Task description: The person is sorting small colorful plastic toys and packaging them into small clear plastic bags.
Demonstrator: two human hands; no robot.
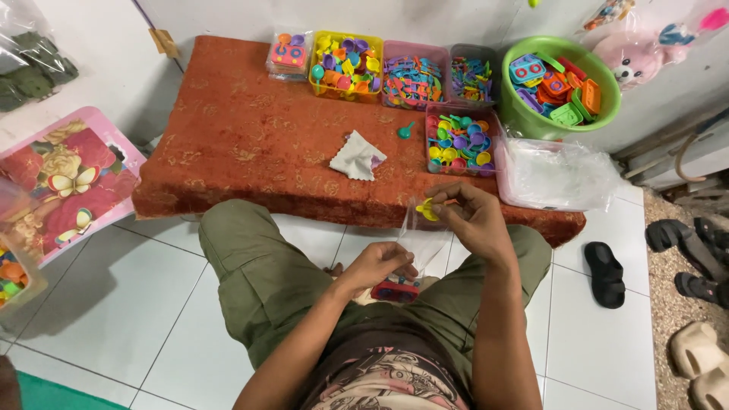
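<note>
Clear plastic bag (422, 241) sits mid-frame over my lap, one of it, pinched low by my left hand (377, 266), fingers closed on it. My right hand (472, 220) pinches one yellow toy piece (427, 210) at the bag's mouth. Upper frame: four toy-filled tubs (346, 67), one green basin (531, 118), one white cloth (357, 156) on the red mat (243, 137).

The left hand (377, 266) pinches a clear plastic bag (422, 241); just above it, the right hand (472, 220) holds a yellow toy piece (427, 212) at the bag's mouth.
</note>
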